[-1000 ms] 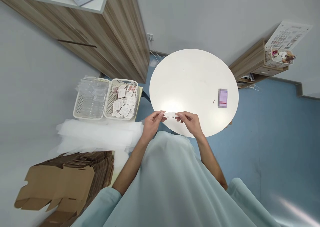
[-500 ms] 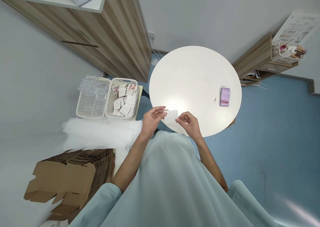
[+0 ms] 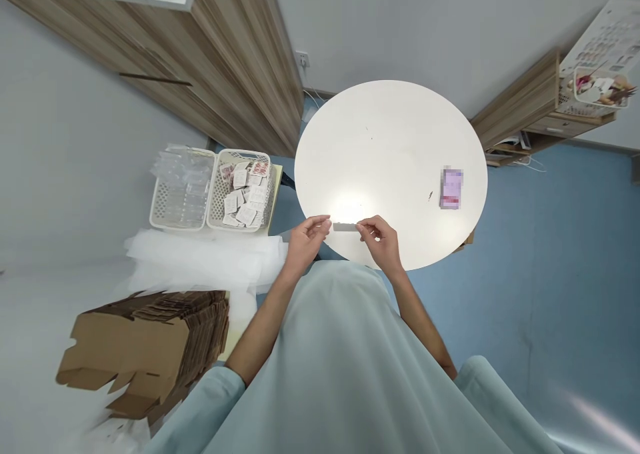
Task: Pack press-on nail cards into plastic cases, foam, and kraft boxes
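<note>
A small, flat white piece, like a card or packet [image 3: 345,227], is above the near edge of the round white table [image 3: 390,121]. It is seen nearly edge-on as a narrow grey strip with an uneven upper edge. My right hand [image 3: 383,244] pinches its right end between thumb and fingers. At the left end is my left hand [image 3: 304,242], thumb and fingers drawn together. A slight gap shows between those fingertips and the strip, and what they hold, if anything, is too small to make out.
A blurred purple pack [image 3: 451,189] lies on the table's right side. At left stand a basket of small white packets [image 3: 214,207], a basket of clear plastic items [image 3: 155,214], white wrapping sheets [image 3: 200,261] and stacked brown cardboard boxes [image 3: 130,351]. Wooden cabinets [image 3: 235,61] rise behind.
The white piece has tilted from a broad face to a thin edge-on strip. Both hands stay in nearly the same place. The view has shifted slightly.
</note>
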`<state>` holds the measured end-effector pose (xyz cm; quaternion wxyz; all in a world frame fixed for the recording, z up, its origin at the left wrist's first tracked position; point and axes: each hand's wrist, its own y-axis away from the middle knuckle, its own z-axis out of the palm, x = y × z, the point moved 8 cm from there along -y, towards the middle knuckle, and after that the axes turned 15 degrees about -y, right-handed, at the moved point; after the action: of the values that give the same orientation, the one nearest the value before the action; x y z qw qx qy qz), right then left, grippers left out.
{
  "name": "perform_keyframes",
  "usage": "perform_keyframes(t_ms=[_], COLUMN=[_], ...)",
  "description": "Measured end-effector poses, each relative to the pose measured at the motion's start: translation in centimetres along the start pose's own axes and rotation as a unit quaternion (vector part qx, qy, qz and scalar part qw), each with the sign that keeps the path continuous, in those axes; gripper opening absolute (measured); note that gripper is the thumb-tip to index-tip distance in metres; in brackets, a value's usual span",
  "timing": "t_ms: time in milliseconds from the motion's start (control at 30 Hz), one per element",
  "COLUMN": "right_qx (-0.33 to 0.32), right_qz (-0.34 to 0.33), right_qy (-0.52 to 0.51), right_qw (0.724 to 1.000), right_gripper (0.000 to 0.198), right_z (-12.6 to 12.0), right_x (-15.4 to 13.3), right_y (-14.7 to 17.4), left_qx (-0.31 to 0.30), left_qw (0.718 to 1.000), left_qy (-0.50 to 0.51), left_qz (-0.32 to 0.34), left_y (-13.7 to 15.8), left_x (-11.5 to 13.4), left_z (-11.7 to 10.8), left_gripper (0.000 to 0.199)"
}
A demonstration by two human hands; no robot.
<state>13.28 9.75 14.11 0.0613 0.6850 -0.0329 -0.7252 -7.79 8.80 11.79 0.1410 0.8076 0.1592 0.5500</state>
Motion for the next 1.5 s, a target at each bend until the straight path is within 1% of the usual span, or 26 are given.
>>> perform_keyframes(t_ms=[100, 167, 300, 367, 433, 567, 667, 767, 833, 900, 967, 1067, 1167, 1267, 1367, 1433, 1500], right_qx=[-0.018, -0.044, -0.087, -0.086, -0.070, -0.041, -0.028, -0.023, -0.020, -0.016, -0.010, -0.005, -0.010, -0.019, -0.020, -0.019, -0.019], right_qz=[0.017, 0.025, 0.026, 0.034, 0.064, 0.139, 0.163, 0.177, 0.187, 0.197, 0.211, 0.237, 0.247, 0.231, 0.212, 0.197, 0.175], right_qy=[-0.011, -0.002, 0.028, 0.029, 0.007, -0.073, -0.088, -0.050, -0.015, 0.015, 0.038, 0.062, 0.102, 0.196, 0.290, 0.321, 0.325], right_qw=[1.000, 0.999, 0.995, 0.995, 0.996, 0.987, 0.982, 0.983, 0.982, 0.980, 0.977, 0.969, 0.964, 0.953, 0.933, 0.926, 0.929], right_gripper=[0.028, 0.029, 0.030, 0.028, 0.027, 0.028, 0.030, 0.027, 0.023, 0.019, 0.016, 0.014, 0.013, 0.013, 0.015, 0.017, 0.018], right_z=[0.0, 0.3, 0.9, 1.1, 1.2, 1.9, 2.6, 3.2, 3.5, 3.8, 4.2, 4.9, 5.4, 5.4, 5.3, 5.6, 6.4], right_x=[1.2, 2.0, 3.1, 3.8, 5.2, 9.9, 14.2, 18.4, 20.6, 22.2, 23.2, 23.6, 23.0, 21.7, 20.0, 18.7, 17.2], right_y=[0.2, 0.3, 0.4, 0.2, -0.1, -0.9, -1.8, -2.7, -3.1, -3.4, -3.6, -3.5, -3.5, -3.7, -3.7, -3.7, -3.7], left_qx=[-0.059, -0.078, -0.049, -0.036, -0.031, -0.018, -0.010, 0.001, 0.005, 0.009, 0.004, -0.010, -0.016, -0.030, -0.047, -0.052, -0.045], left_qw=[0.995, 0.991, 0.991, 0.991, 0.992, 0.995, 0.994, 0.991, 0.987, 0.983, 0.977, 0.972, 0.969, 0.965, 0.962, 0.965, 0.969], left_qy=[-0.003, 0.010, 0.024, 0.026, 0.028, 0.027, -0.003, -0.051, -0.097, -0.146, -0.183, -0.210, -0.228, -0.249, -0.258, -0.252, -0.240], left_qz=[-0.082, -0.111, -0.121, -0.123, -0.118, -0.099, -0.111, -0.127, -0.125, -0.115, -0.111, -0.108, -0.091, -0.081, -0.071, -0.059, -0.048], left_y=[-0.1, 0.1, 0.1, -0.1, -0.5, -1.9, -3.5, -5.2, -6.3, -7.2, -8.0, -8.7, -9.0, -9.0, -8.7, -8.5, -8.2], left_x=[-2.1, -2.8, -3.4, -4.0, -4.9, -7.8, -11.0, -14.1, -15.5, -16.4, -17.0, -17.6, -17.8, -18.0, -17.8, -17.5, -17.0], left_z=[1.1, 1.5, 1.2, 1.0, 1.0, 1.5, 2.1, 2.5, 2.7, 2.6, 2.5, 2.2, 1.9, 1.6, 1.0, 0.0, -1.6], left_gripper=[0.067, 0.068, 0.055, 0.050, 0.049, 0.049, 0.046, 0.035, 0.028, 0.023, 0.021, 0.022, 0.025, 0.025, 0.023, 0.022, 0.020])
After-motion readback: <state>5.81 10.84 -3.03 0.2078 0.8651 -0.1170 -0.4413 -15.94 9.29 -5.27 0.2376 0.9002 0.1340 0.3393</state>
